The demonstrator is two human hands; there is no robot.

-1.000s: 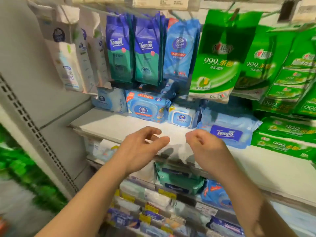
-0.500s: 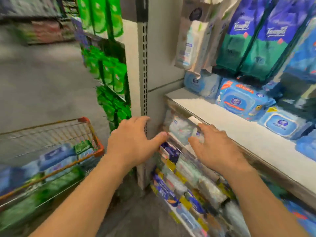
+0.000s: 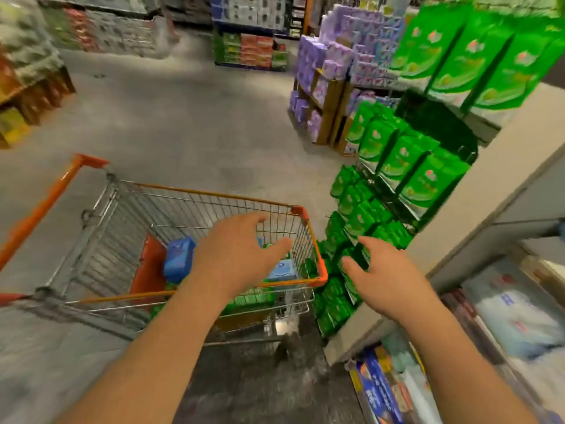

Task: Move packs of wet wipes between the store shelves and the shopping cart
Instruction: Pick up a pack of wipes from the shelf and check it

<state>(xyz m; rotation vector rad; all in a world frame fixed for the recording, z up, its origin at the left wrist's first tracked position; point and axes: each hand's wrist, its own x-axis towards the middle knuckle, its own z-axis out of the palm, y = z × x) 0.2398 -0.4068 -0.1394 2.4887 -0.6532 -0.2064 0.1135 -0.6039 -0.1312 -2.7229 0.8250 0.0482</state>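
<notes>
Two bare forearms reach forward from the bottom of the view, and neither hand holds anything. The left hand (image 3: 235,255), near the centre, hangs over the shopping cart (image 3: 171,209) with its fingers (image 3: 276,244) loosely spread and slightly bent, the thumb apart from the rest; whether it touches the cart's rim cannot be told. The right hand (image 3: 386,278), at about 4 o'clock from centre, is also open, fingers fanned and gently curved, hovering in front of the green packs (image 3: 360,221) at the shelf end — not gripping them. The cart is a grid of thin grey wire with a glossy orange rim and an orange handle bar running off toward 9 o'clock. In its basket lie soft, pillow-shaped packs of wet wipes: a deep blue pack (image 3: 179,257) to the left of the left hand, a pale blue pack (image 3: 282,269) just right of it against the rim, and flat green packs (image 3: 253,298) underneath. From 1 to 3 o'clock stand shelves (image 3: 501,166) with a plain beige end panel, carrying rows of shiny bright green pouches hung in tiers. At 12 to 1 o'clock, lilac wrapped bundles (image 3: 330,56) are stacked on a wooden rack. At 5 o'clock, lower shelves hold blurred white and blue packets (image 3: 516,319). The floor (image 3: 183,117) is dull, mottled grey concrete.
</notes>
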